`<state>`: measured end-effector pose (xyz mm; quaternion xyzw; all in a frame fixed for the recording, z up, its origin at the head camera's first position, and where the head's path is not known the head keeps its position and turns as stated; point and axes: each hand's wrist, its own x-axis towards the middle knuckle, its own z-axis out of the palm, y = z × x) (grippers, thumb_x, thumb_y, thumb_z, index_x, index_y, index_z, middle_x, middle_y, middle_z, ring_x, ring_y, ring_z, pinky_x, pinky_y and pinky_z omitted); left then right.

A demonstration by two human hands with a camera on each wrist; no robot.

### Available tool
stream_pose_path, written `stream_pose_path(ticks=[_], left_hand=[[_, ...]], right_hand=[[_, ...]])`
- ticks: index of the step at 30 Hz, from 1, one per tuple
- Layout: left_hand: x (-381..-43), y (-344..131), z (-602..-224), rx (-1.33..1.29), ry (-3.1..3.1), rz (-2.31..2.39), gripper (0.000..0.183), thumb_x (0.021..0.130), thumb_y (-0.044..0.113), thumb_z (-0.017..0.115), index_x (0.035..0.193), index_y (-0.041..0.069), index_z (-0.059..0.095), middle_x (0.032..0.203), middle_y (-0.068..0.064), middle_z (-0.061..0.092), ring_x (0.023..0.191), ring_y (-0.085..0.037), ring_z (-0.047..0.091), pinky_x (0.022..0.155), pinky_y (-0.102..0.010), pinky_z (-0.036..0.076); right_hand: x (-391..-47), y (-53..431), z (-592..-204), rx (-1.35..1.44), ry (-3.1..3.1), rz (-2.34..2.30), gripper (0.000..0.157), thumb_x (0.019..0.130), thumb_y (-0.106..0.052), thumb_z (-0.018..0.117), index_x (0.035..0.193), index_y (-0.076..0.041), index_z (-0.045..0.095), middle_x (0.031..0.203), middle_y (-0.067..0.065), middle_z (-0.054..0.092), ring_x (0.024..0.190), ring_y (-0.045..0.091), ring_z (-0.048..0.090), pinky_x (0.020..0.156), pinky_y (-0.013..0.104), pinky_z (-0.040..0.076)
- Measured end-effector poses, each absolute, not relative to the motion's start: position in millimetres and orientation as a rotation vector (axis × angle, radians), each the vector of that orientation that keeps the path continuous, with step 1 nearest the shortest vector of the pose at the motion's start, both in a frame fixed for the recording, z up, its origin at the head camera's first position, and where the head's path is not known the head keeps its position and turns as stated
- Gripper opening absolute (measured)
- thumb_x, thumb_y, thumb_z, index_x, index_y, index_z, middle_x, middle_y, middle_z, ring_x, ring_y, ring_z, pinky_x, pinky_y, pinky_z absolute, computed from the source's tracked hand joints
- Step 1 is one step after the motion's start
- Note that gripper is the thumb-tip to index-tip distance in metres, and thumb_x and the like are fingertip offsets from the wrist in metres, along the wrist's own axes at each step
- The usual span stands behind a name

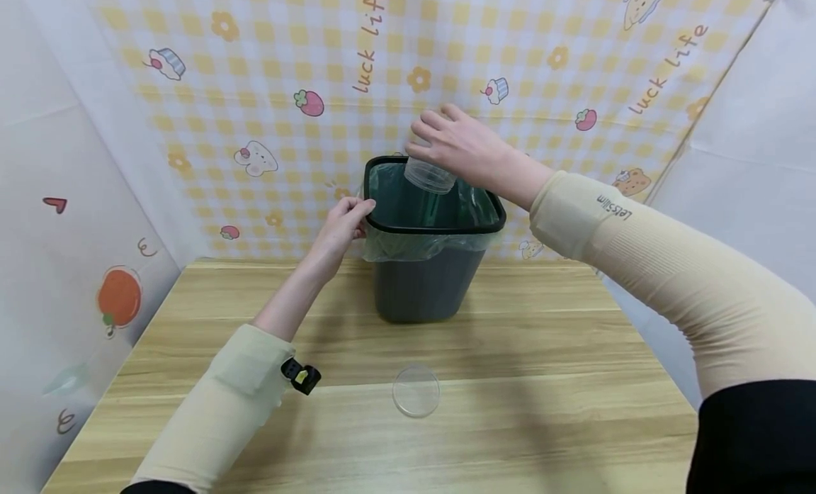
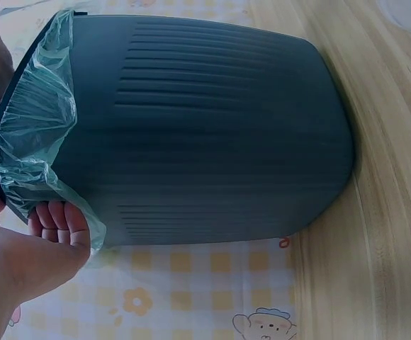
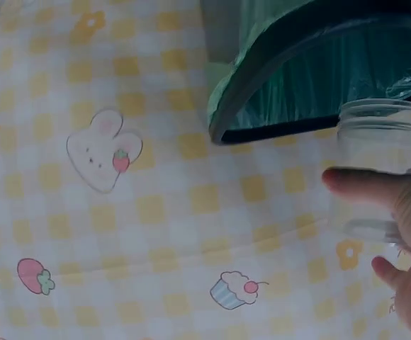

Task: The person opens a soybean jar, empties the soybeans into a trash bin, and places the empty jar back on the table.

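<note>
A dark grey trash bin stands on the table, lined with a translucent green bag folded over its black rim. My left hand grips the bin's left side at the rim, thumb on top and fingers curled below against the bag. Over the bin's opening, my right hand holds a clear plastic jar tipped with its mouth downward. In the right wrist view the thumb lies along the jar's see-through wall. Below the mouth, a green streak shows inside the bin.
A clear round lid lies flat on the wooden table in front of the bin. Right behind the bin hangs a yellow checked cloth. White sheets close off both sides.
</note>
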<state>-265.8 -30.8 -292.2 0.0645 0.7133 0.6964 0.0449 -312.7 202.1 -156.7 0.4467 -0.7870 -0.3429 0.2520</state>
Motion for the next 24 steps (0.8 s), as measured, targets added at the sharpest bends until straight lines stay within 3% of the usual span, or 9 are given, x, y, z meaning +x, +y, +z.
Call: stream_pose_path(ticks=[10,16,19,24], left_hand=[[-265.0,-30.3,-291.9,0.196,2.173,2.138,0.018,0.105,0.034,0.054,0.104,0.017,0.050,0.093,0.000,0.046,0.083,-0.015,0.047,0.089,-0.029,0.044],[-264.2,-29.5,-292.4,0.196,2.178,2.137,0.018,0.105,0.035,0.054,0.104,0.017,0.050,0.094,0.000,0.046,0.084,-0.017,0.047,0.089,-0.029,0.044],[-264.7,-29.0,-293.1,0.196,2.176,2.142,0.018,0.105,0.034,0.054,0.103,0.017,0.050,0.094,0.000,0.046,0.084,-0.017,0.047,0.089,-0.030,0.044],[-266.8,-29.7,-294.2,0.191,2.182,2.143,0.018,0.106,0.034,0.053,0.102,0.016,0.050,0.094,0.001,0.046,0.082,-0.014,0.048,0.088,-0.029,0.044]], right_hand=[[-311.5,207.0,-153.9,1.164,-2.214,-0.876,0.048,0.088,0.006,0.073,0.132,-0.010,0.061,0.130,0.021,0.056,0.121,0.039,0.050,0.104,0.054,0.046],[-306.5,220.2,-152.9,1.104,-2.325,-0.591,0.040,0.095,0.010,0.058,0.131,-0.006,0.058,0.128,0.024,0.057,0.120,0.043,0.053,0.096,0.057,0.048],[-304.2,229.1,-151.5,1.044,-2.435,-0.392,0.046,0.093,0.010,0.058,0.136,-0.005,0.057,0.131,0.026,0.057,0.123,0.045,0.053,0.097,0.059,0.047],[-299.3,244.9,-147.0,0.917,-2.622,-0.116,0.072,0.078,0.004,0.078,0.144,-0.005,0.052,0.137,0.027,0.053,0.125,0.046,0.049,0.103,0.064,0.045]])
